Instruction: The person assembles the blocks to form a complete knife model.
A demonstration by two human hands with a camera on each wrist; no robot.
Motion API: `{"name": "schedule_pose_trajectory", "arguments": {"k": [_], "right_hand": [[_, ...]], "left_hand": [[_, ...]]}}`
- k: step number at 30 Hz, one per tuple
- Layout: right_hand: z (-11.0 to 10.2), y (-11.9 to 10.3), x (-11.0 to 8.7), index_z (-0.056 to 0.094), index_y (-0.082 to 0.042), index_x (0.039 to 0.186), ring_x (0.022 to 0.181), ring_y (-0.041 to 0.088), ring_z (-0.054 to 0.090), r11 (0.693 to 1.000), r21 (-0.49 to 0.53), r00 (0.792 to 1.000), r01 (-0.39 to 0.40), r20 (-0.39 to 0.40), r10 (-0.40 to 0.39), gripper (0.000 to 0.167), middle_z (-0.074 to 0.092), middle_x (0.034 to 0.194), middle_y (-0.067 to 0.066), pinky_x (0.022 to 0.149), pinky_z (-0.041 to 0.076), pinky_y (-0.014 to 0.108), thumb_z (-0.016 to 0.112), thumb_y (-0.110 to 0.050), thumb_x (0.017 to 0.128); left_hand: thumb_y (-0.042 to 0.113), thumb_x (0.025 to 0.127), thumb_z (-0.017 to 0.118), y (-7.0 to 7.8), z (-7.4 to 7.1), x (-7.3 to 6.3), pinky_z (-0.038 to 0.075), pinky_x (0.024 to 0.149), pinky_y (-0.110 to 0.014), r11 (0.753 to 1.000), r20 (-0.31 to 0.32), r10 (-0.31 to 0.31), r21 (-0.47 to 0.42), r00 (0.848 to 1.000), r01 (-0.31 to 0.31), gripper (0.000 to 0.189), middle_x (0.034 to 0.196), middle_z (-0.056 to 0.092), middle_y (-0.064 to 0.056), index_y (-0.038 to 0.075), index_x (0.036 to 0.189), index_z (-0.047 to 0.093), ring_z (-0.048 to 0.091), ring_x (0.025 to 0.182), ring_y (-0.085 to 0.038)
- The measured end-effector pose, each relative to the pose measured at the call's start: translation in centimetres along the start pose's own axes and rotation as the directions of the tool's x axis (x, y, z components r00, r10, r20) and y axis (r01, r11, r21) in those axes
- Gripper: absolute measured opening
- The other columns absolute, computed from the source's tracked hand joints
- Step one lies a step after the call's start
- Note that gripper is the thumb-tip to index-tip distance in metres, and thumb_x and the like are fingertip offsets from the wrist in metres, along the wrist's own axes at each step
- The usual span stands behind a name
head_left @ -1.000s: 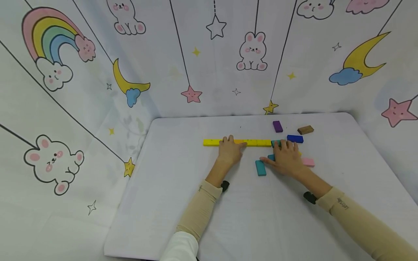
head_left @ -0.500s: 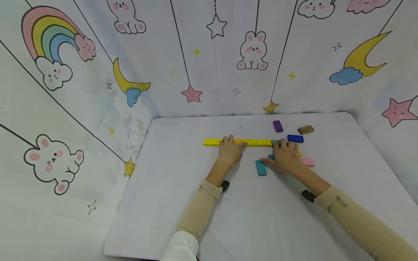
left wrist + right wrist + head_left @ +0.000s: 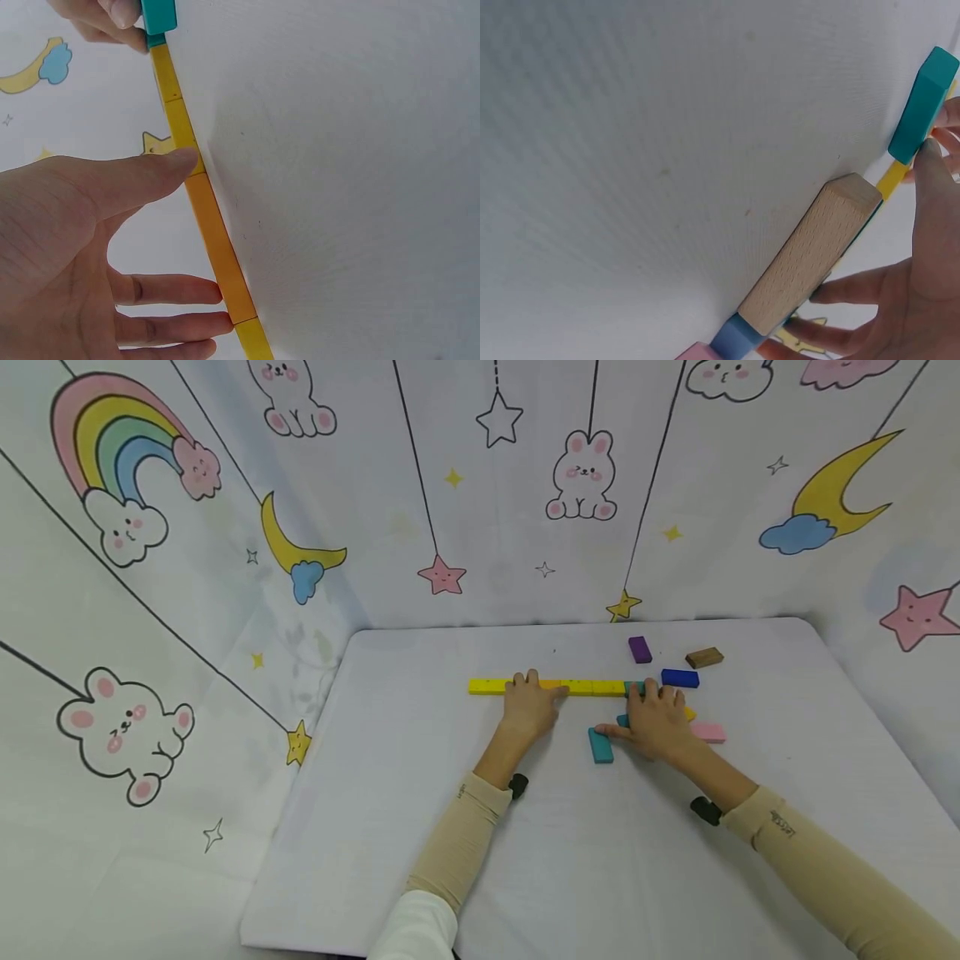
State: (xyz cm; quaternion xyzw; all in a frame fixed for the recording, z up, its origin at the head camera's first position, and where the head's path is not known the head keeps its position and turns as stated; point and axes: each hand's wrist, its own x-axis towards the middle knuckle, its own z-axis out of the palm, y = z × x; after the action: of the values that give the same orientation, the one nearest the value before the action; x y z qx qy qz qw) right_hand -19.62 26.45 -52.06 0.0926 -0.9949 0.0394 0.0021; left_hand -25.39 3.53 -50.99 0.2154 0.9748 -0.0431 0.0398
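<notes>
A straight row of yellow and orange blocks [image 3: 603, 688], ending in teal at the right, lies on the white table. My left hand [image 3: 528, 710] grips it from above: the thumb is on a yellow block [image 3: 180, 112], while the fingers meet the far side of an orange block [image 3: 221, 251]. Spread over the row's right end, my right hand [image 3: 656, 727] has its fingers behind the row. Its thumb reaches to a loose teal block [image 3: 601, 746]. A plain wooden block [image 3: 810, 255], mostly hidden under this hand in the head view, shows in the right wrist view beside a blue block [image 3: 739, 337].
Behind and right of the row lie a purple block [image 3: 640, 650], a brown block [image 3: 704, 657] and a dark blue block [image 3: 680, 678]. A pink block [image 3: 708, 732] sits by the right wrist. A patterned cloth wall [image 3: 517, 527] rises past the table's far edge.
</notes>
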Motion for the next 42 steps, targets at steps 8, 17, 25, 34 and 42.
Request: {"name": "schedule_pose_trajectory", "arguments": {"k": [8, 17, 25, 34, 42], "right_hand": [[-0.1, 0.2, -0.2, 0.038, 0.016, 0.15, 0.129, 0.067, 0.036, 0.996, 0.08, 0.998, -0.041, 0.048, 0.037, 0.108, 0.036, 0.146, 0.044, 0.107, 0.029, 0.078, 0.06, -0.073, 0.093], [-0.1, 0.6, -0.6, 0.039, 0.015, 0.151, 0.14, 0.064, 0.029, 0.992, 0.119, 0.996, -0.049, 0.077, 0.04, 0.107, 0.027, 0.155, 0.042, 0.115, 0.021, 0.075, 0.056, -0.075, 0.094], [-0.7, 0.4, -1.1, 0.044, 0.012, 0.149, 0.145, 0.057, 0.029, 0.993, 0.119, 0.996, -0.019, 0.085, 0.009, 0.098, 0.03, 0.157, 0.04, 0.116, 0.023, 0.073, 0.061, -0.068, 0.096], [-0.7, 0.7, -1.1, 0.043, 0.011, 0.15, 0.147, 0.055, 0.028, 0.992, 0.122, 0.997, -0.012, 0.081, 0.002, 0.096, 0.031, 0.158, 0.039, 0.116, 0.022, 0.074, 0.06, -0.066, 0.097], [-0.6, 1.0, -1.0, 0.043, 0.012, 0.149, 0.147, 0.056, 0.027, 0.991, 0.134, 0.996, -0.021, 0.09, 0.008, 0.096, 0.03, 0.158, 0.039, 0.117, 0.022, 0.072, 0.06, -0.067, 0.097]], "left_hand": [[0.043, 0.104, 0.062, 0.1, -0.1, 0.0, 0.047, 0.108, -0.05, 1.0, -0.006, -0.002, 0.002, 1.0, 0.002, 0.049, 0.141, 0.052, -0.015, 0.051, 0.151, 0.05, 0.053, 0.123, -0.035], [0.043, 0.104, 0.062, 0.1, 0.0, 0.0, 0.046, 0.109, -0.05, 1.0, 0.002, -0.003, -0.002, 1.0, 0.003, 0.05, 0.142, 0.052, -0.016, 0.052, 0.151, 0.049, 0.053, 0.124, -0.035], [0.043, 0.105, 0.06, 0.0, -0.3, -0.1, 0.046, 0.109, -0.05, 1.0, 0.009, 0.0, -0.002, 1.0, 0.0, 0.049, 0.144, 0.051, -0.016, 0.051, 0.152, 0.048, 0.053, 0.127, -0.036], [0.044, 0.105, 0.059, 0.0, -0.2, 0.0, 0.046, 0.108, -0.05, 1.0, 0.003, 0.005, 0.014, 1.0, -0.005, 0.049, 0.142, 0.052, -0.016, 0.051, 0.153, 0.048, 0.053, 0.124, -0.036], [0.044, 0.105, 0.061, 0.0, -0.2, 0.0, 0.047, 0.108, -0.05, 1.0, 0.001, 0.007, 0.009, 1.0, -0.007, 0.05, 0.142, 0.052, -0.016, 0.051, 0.153, 0.048, 0.053, 0.124, -0.036]]}}
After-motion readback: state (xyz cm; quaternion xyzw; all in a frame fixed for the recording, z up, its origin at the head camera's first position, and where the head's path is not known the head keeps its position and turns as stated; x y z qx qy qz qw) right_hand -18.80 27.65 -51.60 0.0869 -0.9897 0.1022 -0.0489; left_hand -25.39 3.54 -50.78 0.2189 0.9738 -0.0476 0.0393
